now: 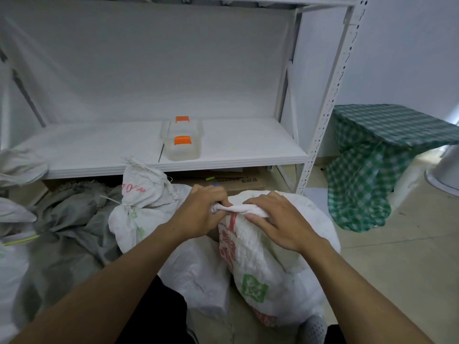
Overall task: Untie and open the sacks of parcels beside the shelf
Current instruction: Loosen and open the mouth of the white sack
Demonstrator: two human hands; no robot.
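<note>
Gripping printed sack at neck, left hand, right hand both curled — tied sack beside, shelf behind.

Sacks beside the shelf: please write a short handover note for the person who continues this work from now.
Left grip: curled round the end of the twisted neck of the printed sack.
Right grip: holds the same neck, fingers over it, thumb under.
Done: no sack in view looks open; this neck is twisted shut.
Left: open this one, then the tied white sack to its left and the grey sacks further left, in front of the shelf.
</note>
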